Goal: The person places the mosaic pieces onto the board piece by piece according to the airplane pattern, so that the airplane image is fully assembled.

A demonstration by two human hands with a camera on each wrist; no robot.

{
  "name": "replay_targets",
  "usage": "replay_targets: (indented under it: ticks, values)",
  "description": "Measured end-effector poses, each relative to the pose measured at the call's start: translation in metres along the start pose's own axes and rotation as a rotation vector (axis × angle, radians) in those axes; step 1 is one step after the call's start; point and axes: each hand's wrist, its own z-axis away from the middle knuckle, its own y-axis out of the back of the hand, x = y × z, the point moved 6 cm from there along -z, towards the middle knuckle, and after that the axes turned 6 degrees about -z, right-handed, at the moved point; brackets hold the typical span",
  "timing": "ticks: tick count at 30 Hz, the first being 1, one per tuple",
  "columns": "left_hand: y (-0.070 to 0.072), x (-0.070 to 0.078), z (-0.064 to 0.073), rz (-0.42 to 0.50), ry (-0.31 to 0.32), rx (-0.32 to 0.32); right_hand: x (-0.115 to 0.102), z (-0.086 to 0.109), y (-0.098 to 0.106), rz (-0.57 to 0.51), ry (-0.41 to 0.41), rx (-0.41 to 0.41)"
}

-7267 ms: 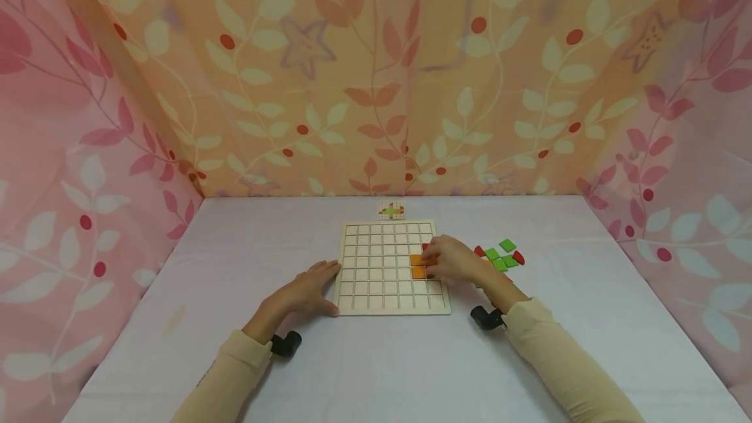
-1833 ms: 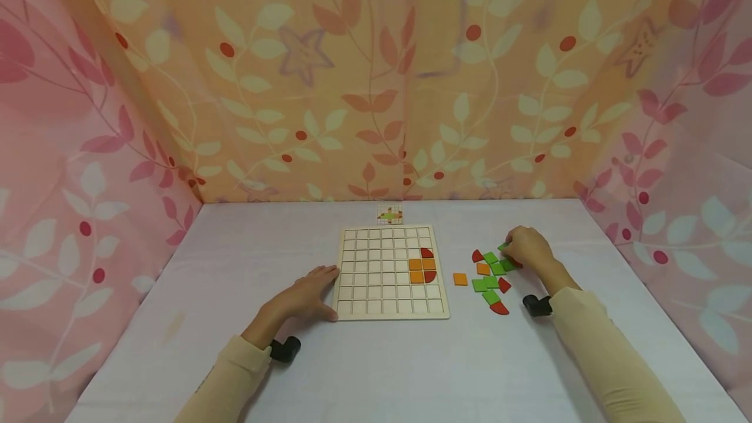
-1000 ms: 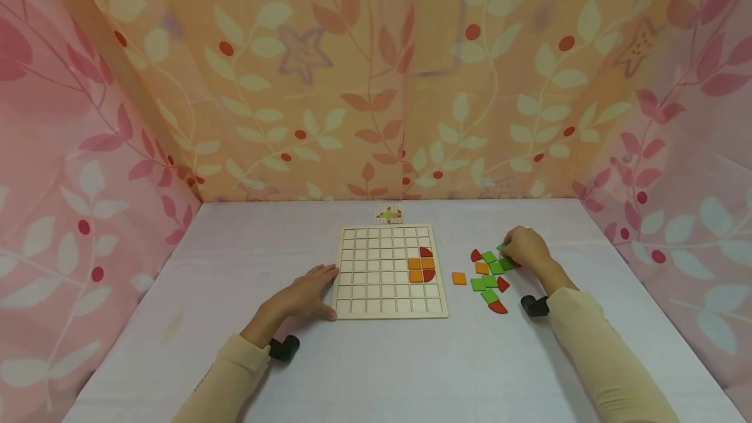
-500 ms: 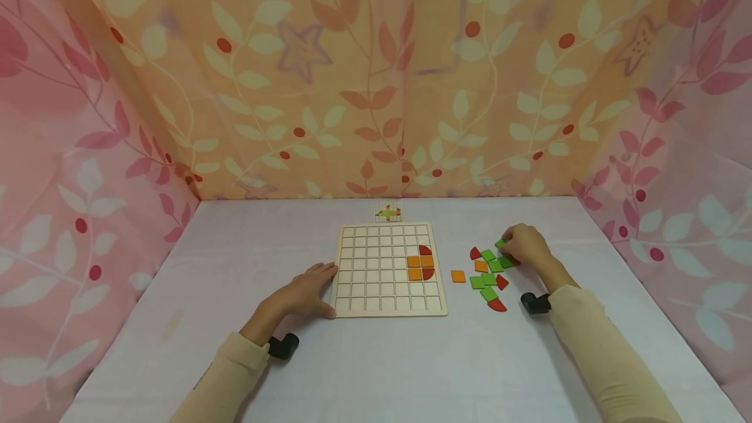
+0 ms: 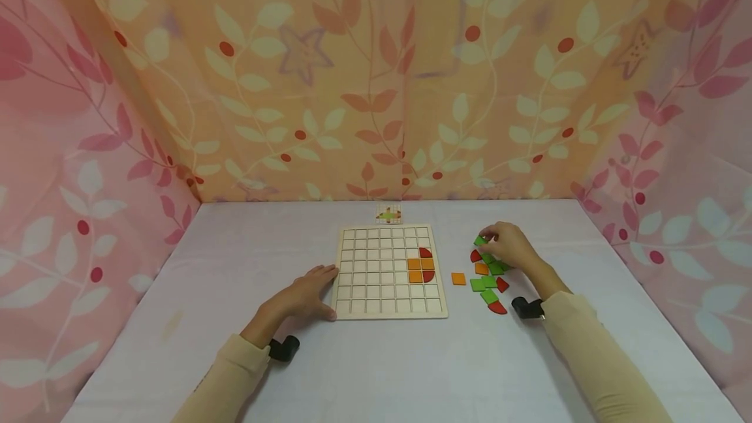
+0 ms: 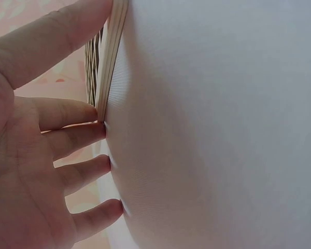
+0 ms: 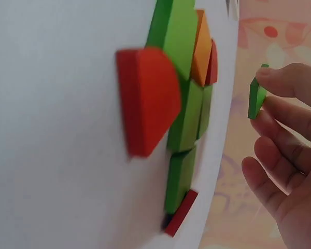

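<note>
My right hand (image 5: pixel 512 245) pinches a green square tile (image 7: pixel 257 96) between thumb and fingers, lifted off the table in the right wrist view. Below it lie loose tiles: several green squares (image 5: pixel 477 285), an orange square (image 5: pixel 458 279) and red quarter-round pieces (image 5: pixel 498 307). My left hand (image 5: pixel 307 292) rests beside the wooden grid board (image 5: pixel 376 289), thumb and fingertips touching its left edge, the fingers spread in the left wrist view. On the board's right side sit several orange squares (image 5: pixel 415 276), with a red quarter-round piece (image 5: pixel 425 252) above and another below.
A small pattern card (image 5: pixel 388 214) lies behind the board on the white tablecloth (image 5: pixel 376 371). Flowered curtains (image 5: pixel 376 83) enclose the table at the back and both sides. Black wrist cameras (image 5: pixel 284 348) are worn at both cuffs.
My right hand has gone from the board to the loose tiles, picked up a green square from the far right of the pile and moved it left. My left hand stays at the board's edge.
</note>
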Motion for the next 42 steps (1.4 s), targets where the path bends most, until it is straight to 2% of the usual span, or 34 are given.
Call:
replay_targets:
  ticks: [12, 19, 25, 36, 42]
  values:
    - [0.001, 0.003, 0.002, 0.004, 0.002, 0.012, -0.038, -0.001, -0.016, -0.015, 0.119, -0.002]
    - [0.001, 0.003, 0.003, 0.012, 0.012, 0.004, -0.053, -0.002, -0.025, -0.035, 0.144, -0.025]
    - [0.002, 0.004, 0.004, 0.009, 0.009, 0.003, -0.071, -0.001, -0.029, -0.02, 0.213, -0.023]
    - [0.001, 0.004, 0.003, 0.004, 0.007, 0.005, -0.089, -0.005, -0.039, -0.011, 0.272, -0.049]
    - [0.001, 0.003, 0.003, 0.005, -0.003, 0.009, -0.098, -0.007, -0.046, -0.005, 0.275, -0.084]
